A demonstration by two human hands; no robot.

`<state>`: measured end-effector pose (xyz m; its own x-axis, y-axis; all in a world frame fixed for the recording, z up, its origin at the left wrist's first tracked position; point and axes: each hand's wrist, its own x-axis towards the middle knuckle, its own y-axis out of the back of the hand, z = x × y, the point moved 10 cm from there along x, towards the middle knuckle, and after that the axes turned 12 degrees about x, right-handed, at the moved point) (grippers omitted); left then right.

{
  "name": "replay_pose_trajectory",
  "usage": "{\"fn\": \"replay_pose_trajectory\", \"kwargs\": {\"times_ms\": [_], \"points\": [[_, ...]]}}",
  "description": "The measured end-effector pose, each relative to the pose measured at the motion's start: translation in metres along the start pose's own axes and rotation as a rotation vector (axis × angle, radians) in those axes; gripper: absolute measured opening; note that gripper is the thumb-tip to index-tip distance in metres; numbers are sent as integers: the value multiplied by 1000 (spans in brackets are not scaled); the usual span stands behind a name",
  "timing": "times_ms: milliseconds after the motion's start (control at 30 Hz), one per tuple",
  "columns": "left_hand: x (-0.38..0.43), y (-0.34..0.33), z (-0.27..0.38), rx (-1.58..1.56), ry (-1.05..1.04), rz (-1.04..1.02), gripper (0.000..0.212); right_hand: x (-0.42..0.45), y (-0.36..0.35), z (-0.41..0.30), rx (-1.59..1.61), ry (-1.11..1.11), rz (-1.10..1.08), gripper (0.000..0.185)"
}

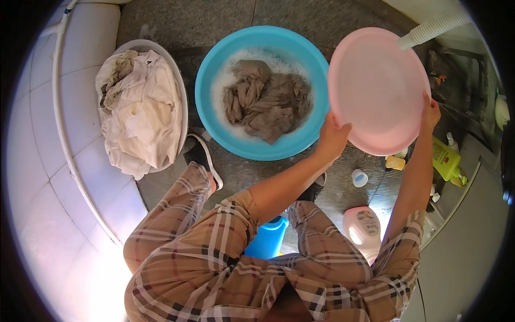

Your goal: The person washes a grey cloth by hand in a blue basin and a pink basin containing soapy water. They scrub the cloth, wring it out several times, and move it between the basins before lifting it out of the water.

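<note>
A pink plastic basin is between my two hands, to the right of a larger blue basin. My left hand grips its near left rim, thumb on top. On its right rim is my right hand, fingers curled over the edge. The pink basin's inside looks pale and cloudy; I cannot tell how much liquid it holds. In the blue basin, wet brown-grey cloth lies bunched among white suds.
White clothes overfill a pale basin by the tiled wall. A ribbed hose reaches the pink basin's far rim. A white cap, a pink detergent bottle and a yellow-green bottle are at right. A blue bucket stands between my legs.
</note>
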<state>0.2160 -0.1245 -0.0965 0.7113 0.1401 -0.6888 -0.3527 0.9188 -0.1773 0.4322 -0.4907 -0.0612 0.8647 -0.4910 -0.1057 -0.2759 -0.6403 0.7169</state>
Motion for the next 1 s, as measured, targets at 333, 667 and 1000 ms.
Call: {"fn": "replay_pose_trajectory", "kwargs": {"times_ms": [333,667,1000], "points": [[6,184,147,1431,-707,722,56,-300,-164,-243,267,626,-667,46],[73,201,66,1720,-653,51,61,-390,-306,-154,-390,557,-941,85],[163,244,14,2006,166,-227,24,-343,-384,-89,-611,135,-1411,61]]}}
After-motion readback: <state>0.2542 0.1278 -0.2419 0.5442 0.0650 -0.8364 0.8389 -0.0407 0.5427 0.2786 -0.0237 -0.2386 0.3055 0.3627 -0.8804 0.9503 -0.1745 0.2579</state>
